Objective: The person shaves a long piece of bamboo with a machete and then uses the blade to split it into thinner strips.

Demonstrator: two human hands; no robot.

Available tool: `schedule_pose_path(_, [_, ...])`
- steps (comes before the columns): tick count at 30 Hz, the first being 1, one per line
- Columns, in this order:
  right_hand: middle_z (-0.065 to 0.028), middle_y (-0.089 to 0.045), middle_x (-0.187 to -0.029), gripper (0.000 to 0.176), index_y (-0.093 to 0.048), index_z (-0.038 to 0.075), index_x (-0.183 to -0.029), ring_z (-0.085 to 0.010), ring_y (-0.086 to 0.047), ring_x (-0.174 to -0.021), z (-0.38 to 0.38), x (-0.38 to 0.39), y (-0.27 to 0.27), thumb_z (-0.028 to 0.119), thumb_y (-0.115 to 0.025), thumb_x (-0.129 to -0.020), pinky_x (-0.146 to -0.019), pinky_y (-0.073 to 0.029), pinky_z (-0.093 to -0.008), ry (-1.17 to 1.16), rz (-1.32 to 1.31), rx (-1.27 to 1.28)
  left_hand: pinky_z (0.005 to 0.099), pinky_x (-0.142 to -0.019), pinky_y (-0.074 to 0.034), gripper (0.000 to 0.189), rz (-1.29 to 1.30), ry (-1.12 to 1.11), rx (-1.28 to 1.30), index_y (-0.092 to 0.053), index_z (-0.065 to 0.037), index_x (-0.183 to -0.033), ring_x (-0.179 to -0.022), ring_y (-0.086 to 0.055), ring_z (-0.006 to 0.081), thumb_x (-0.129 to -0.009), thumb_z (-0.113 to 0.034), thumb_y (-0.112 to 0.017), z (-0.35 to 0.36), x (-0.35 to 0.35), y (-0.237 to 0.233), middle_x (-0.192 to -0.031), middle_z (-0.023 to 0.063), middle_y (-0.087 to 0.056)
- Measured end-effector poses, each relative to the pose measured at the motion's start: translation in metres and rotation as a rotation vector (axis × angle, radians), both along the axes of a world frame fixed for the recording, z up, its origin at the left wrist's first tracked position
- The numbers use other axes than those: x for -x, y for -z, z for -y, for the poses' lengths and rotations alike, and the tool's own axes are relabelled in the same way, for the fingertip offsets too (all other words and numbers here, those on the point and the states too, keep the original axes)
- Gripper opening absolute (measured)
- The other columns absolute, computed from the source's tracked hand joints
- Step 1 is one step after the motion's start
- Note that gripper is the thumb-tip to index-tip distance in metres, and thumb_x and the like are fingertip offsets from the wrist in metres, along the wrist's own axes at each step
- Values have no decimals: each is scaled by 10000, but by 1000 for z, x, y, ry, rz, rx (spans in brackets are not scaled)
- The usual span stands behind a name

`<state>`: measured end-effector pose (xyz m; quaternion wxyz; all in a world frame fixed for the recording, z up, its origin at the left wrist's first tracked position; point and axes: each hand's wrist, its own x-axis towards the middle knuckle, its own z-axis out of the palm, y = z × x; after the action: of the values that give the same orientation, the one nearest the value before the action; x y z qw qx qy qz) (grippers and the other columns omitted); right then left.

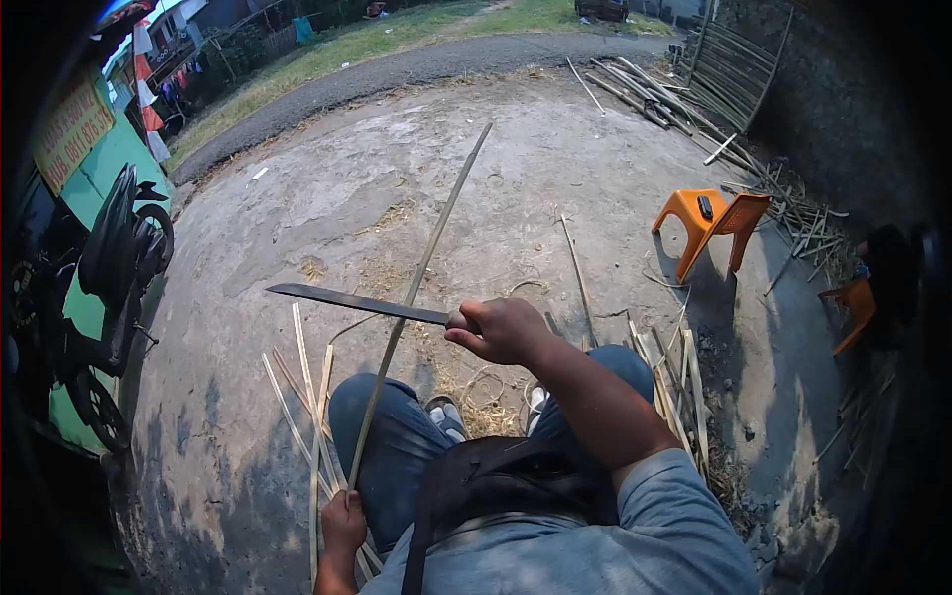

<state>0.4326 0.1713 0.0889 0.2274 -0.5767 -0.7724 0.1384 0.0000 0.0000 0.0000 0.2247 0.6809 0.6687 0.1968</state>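
Note:
My right hand (499, 331) is closed around the handle of a machete (342, 298), whose long dark blade points left. Low at the left, my left hand (343, 522) grips the near end of a long bamboo strip (436, 226). From there the strip slants up and away past my left knee. Blade and strip cross in front of my knees, a short way from the machete's handle. Several pale split strips (323, 389) lie beside my left leg, and more split bamboo pieces (696, 392) lie by my right leg.
An orange plastic chair (684, 213) stands at the right with a small dark object (705, 207) on its seat. Bamboo poles (645, 96) are piled at the back right. Thin shavings (488, 416) litter the ground between my feet. A motorcycle (111, 288) stands at the left.

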Motion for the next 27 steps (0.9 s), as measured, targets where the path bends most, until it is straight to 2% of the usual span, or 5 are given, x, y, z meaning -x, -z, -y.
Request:
schedule_pose_path(6, [-107,-682,-725,428,-648,141,-888,-370,-691,-673,23,20,15,565,-709,-899,-613,-526,-485,-326,0,-249,547,-601,-428,693,32,5,-10,-537,18,-763,-693,-609,518,-1052,-606,-452,9,-6,3,-662,269,-557])
schedule_pose_path(14, [-134,-682,-724,504,-613,112,-896,-396,-697,-720,-13,-5,16,613,-635,-944,-621,-524,-500,43,-76,-16,546,-591,-423,684,22,-3,-24,-535,16,-763,-682,-595,526,-1053,-599,-455,7,-2,8,-647,267,-548])
schedule_pose_path(17, [-138,-680,-716,495,-619,119,-899,-397,-701,-721,-1,2,9,611,-638,-944,-620,-526,-504,48,-7,-73,556,-591,-425,681,16,4,-21,-543,13,-766,-690,-596,539,-1050,-600,-459,7,-1,2,-648,274,-555])
schedule_pose_path(23, [-90,-652,-672,456,-639,133,-830,-340,-698,-684,13,17,15,578,-724,-881,-628,-519,-484,-320,-18,-315,599,-610,-436,695,-65,-56,-79,-556,13,-774,-722,-608,560,-1035,-623,-456,8,-11,7,-662,300,-571])
schedule_pose_path(27, [-92,-650,-678,460,-639,137,-829,-359,-686,-685,0,7,20,587,-729,-870,-626,-511,-488,-240,-29,-229,608,-614,-437,706,-63,-69,-98,-552,15,-771,-720,-606,563,-1030,-634,-454,10,-9,13,-660,302,-570])
